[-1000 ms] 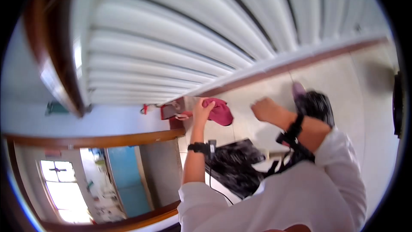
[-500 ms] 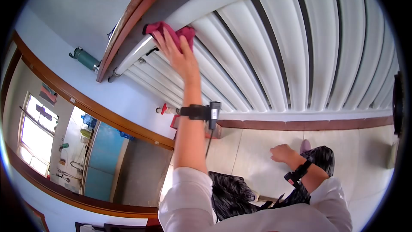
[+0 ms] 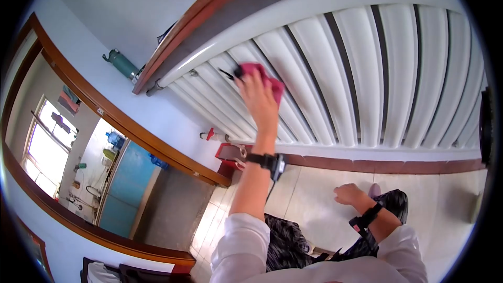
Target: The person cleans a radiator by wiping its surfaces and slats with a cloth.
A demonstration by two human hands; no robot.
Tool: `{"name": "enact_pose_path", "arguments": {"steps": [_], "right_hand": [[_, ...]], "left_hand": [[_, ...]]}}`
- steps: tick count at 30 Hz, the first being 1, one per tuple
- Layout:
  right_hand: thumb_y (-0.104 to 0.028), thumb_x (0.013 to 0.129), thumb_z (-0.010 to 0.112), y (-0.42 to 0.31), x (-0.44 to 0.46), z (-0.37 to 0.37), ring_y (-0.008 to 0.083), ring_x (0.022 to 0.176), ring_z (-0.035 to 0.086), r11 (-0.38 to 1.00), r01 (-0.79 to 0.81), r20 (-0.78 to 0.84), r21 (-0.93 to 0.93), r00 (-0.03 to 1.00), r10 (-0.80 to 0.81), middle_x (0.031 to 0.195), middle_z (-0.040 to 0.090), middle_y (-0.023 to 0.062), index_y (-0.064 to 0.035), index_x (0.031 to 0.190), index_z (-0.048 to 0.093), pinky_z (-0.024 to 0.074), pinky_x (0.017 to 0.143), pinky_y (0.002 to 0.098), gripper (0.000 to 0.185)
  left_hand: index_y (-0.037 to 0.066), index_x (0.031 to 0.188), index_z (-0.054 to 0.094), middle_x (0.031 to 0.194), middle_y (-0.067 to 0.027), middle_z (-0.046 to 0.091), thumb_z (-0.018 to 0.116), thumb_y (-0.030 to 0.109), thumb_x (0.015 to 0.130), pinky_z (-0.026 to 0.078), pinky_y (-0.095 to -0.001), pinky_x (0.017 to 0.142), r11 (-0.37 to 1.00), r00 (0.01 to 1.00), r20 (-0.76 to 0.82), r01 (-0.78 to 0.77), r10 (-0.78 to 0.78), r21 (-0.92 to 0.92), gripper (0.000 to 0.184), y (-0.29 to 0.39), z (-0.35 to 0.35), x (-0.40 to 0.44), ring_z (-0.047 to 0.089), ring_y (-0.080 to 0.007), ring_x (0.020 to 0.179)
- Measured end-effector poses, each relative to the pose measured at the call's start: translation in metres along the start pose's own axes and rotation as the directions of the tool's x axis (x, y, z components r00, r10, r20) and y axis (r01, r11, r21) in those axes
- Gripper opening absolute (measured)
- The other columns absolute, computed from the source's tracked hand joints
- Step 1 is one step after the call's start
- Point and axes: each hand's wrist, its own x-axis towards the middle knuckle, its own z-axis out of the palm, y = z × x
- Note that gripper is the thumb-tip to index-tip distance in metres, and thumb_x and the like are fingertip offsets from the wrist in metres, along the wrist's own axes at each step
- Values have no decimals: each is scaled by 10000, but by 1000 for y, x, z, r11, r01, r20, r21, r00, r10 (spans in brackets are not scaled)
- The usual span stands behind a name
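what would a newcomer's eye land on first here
Probably the white radiator, whose ribs fan across the upper right of the view. Next, the dark pink cloth that the left hand holds against its ribs, just above the picture's middle. Then perhaps the bright window at far left, seen through a wooden-framed opening.

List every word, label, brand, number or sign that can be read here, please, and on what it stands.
No text can be read anywhere in this picture.
Left wrist device: a pale patch, too small and blurred to read.
Right wrist device: a small reddish mark, too blurred to read.
Cloth and radiator: no lettering visible.
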Motion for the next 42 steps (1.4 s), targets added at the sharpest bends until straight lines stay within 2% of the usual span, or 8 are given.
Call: {"name": "enact_pose_path", "arguments": {"steps": [3,10,12,24,32,34,37,42], "right_hand": [[-244,785,504,-3,1,1,320,862,629,998,-57,54,-23,997,58,906,654,157,-57,944,629,488,751,436,276],[-236,789,492,-17,3,-1,310,888,628,999,-41,113,-6,993,41,925,653,155,-65,967,634,490,772,429,285],[-237,790,492,-13,3,0,309,890,628,1000,-20,109,-12,994,21,928,653,155,-66,965,635,490,774,430,284],[-316,803,501,12,3,23,329,909,614,997,-56,174,-49,983,63,951,646,162,-84,1008,616,480,798,431,330],[-376,833,520,7,-33,-28,322,1000,579,998,-66,193,24,979,61,1096,612,131,-126,1181,556,448,855,426,430],[-366,853,519,-15,-42,-62,307,992,585,987,103,-16,123,995,-102,1094,611,135,-114,1177,554,455,845,413,412],[-331,853,559,-80,-67,-142,306,994,580,952,214,-346,219,929,-130,1120,596,130,-91,1175,543,454,855,404,402],[-284,762,713,-156,-93,-225,352,1199,430,927,361,-802,98,581,-141,1354,362,197,-75,1394,224,362,1001,368,826]], "left_hand": [[19,1306,414,1384,-246,321,444,230,943,247,-428,1065,987,949,-308,17,-67,-161,421,-8,-29,88,266,-383,1310],[2,1231,468,1303,-212,416,471,206,922,309,-436,1004,966,945,-283,96,-165,-242,370,25,-26,115,376,-375,1219],[4,1201,493,1266,-193,455,479,201,913,325,-444,989,987,949,-293,-144,117,-73,350,45,-3,100,400,-367,1194],[67,1251,459,1268,-98,477,598,212,814,343,-442,983,817,811,-174,-574,559,-47,480,85,-21,133,429,-259,1201],[64,1247,464,1267,-117,492,538,281,866,403,-389,946,938,956,-37,-279,292,205,445,-69,-35,117,482,-279,1153],[65,1225,481,1239,-122,511,535,283,863,428,-400,914,944,961,-29,-263,274,198,427,-84,-51,124,512,-291,1114],[28,990,572,1013,-189,612,501,349,882,479,-450,732,963,906,356,158,-229,219,345,-81,-81,133,603,-372,871],[2,999,608,912,-213,640,508,496,857,464,-385,776,699,708,680,584,-191,-412,523,3,-124,32,618,-332,888]]}}
